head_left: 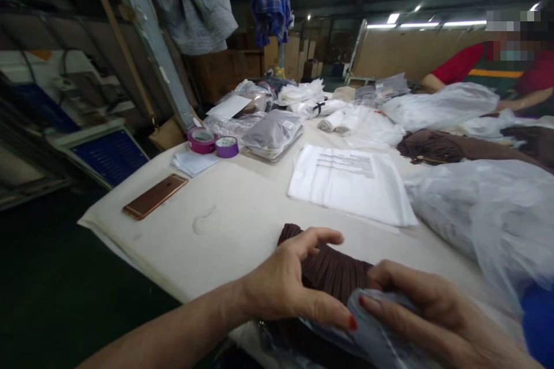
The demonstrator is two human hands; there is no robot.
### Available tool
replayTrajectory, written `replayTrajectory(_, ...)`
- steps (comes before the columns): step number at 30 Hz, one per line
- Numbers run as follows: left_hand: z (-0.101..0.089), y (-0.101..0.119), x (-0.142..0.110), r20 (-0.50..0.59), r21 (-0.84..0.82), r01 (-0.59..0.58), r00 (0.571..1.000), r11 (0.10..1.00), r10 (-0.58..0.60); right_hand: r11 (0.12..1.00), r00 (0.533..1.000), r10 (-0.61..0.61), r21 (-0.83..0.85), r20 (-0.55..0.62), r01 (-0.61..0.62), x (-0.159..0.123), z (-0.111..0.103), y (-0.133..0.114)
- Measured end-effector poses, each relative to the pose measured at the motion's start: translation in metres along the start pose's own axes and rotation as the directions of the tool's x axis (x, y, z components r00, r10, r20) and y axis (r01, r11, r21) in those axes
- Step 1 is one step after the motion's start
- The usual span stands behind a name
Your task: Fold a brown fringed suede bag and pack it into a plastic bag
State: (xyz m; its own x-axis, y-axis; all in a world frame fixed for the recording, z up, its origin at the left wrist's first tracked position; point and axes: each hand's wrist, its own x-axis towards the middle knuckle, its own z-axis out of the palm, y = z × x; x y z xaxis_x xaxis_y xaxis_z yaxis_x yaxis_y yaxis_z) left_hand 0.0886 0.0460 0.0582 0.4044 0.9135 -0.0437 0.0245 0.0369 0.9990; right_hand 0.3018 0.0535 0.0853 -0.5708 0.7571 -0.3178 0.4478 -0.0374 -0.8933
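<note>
Dark brown pleated fabric, gathered in narrow folds, lies at the near edge of the table in front of me. My left hand is over it, thumb and index finger spread apart; whether the palm presses on the cloth I cannot tell. The edge of a clear plastic bag is pinched between the thumb and fingers of my right hand, just right of the fabric. The bag overlaps the lower part of the brown cloth. Below, the rest of both runs out of view.
A stack of white printed plastic bags lies ahead. Left are a phone, white papers and tape rolls. A packed garment sits beyond. Bulky plastic bags fill the right side. A person in a red sleeve works opposite.
</note>
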Motion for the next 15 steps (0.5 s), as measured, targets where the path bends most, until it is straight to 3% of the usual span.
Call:
replayTrajectory(3, 0.013, 0.004, 0.008, 0.053, -0.037, 0.115, 0.992, 0.993, -0.113, 0.999, 0.999, 0.01, 0.039, -0.052, -0.008, 0.019, 0.012, -0.004)
replayTrajectory(7, 0.01, -0.007, 0.012, 0.063, -0.176, 0.263, 0.965, 0.949, -0.256, 0.987, 0.995, 0.09, 0.136, -0.034, -0.084, 0.022, 0.01, 0.007)
replayTrajectory(11, 0.006, -0.016, 0.018, -0.022, -0.055, 0.197, 0.98, 0.979, -0.199, 0.961, 0.987, 0.163, 0.228, -0.012, -0.156, 0.02, 0.005, 0.007)
replayTrajectory(15, 0.005, -0.025, 0.024, -0.057, 0.037, 0.277, 0.96, 0.96, -0.274, 0.972, 0.984, 0.176, 0.164, -0.032, -0.168, 0.023, -0.002, 0.022)
